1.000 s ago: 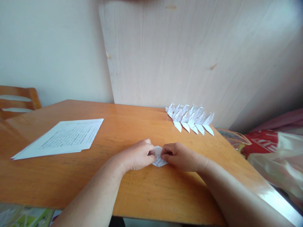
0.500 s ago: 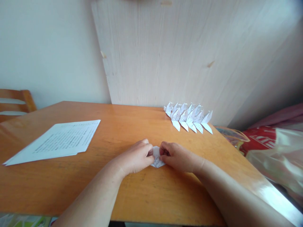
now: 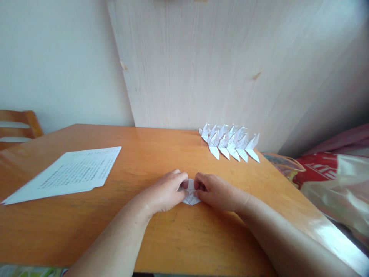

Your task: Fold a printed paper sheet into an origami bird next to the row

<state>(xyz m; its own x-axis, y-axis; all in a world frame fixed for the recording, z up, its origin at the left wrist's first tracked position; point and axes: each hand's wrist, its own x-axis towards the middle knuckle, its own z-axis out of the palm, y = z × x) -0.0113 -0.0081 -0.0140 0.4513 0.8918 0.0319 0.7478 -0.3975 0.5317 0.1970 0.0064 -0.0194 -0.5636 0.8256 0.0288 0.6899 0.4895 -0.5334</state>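
Observation:
A small folded piece of paper (image 3: 190, 197), white with printed marks, lies low over the table between my hands. My left hand (image 3: 170, 189) pinches its left edge, thumb below and curled fingers above. On the opposite edge, my right hand (image 3: 215, 190) grips it the same way. Fingers and thumbs cover both sides of the paper, so only its middle strip and lower point show.
Several folded paper figures (image 3: 230, 142) stand in rows at the table's back right. Printed sheets (image 3: 75, 171) lie stacked on the left of the wooden table (image 3: 161, 238). Bags (image 3: 323, 173) sit beyond the right edge; a chair (image 3: 21, 125) stands at far left.
The left fingers have shifted very slightly on the folded paper, showing a little more of its middle. The right hand stays in place. The view has tilted a touch.

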